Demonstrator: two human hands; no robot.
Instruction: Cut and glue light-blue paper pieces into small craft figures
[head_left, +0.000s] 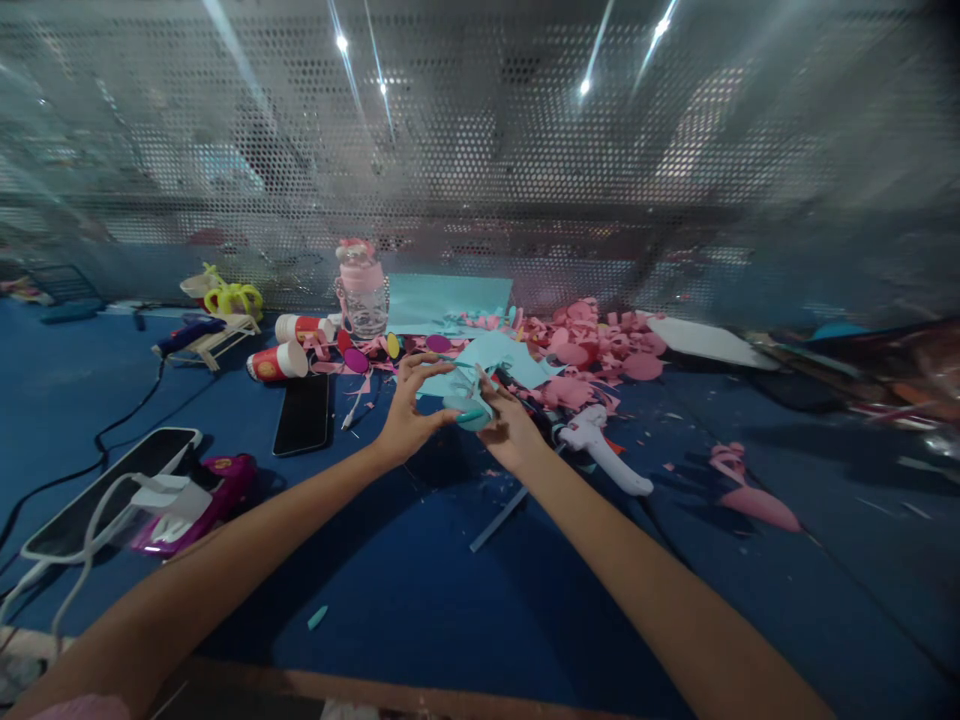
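In front of me, above the blue table, a curled light-blue paper shape [475,412] is between my two hands. My left hand [411,408] holds its left side, with the thumb against the lower teal curl and the fingers arched over the top. From the right, my right hand [512,428] grips the same paper shape; part of that grip is hidden. Directly behind lie loose light-blue paper sheets [499,352]. A white glue gun [611,458] rests just right of my right hand. One small teal paper petal [318,617] lies near the front edge.
Pink paper scraps [592,345] are heaped at the back. A pink-lidded bottle [361,290] stands behind red-and-white paper cups [277,361]. To the left are a black phone [301,415], another phone [112,490] with cables, and a purple pouch [225,490]. A pink paper flower piece [757,505] lies right.
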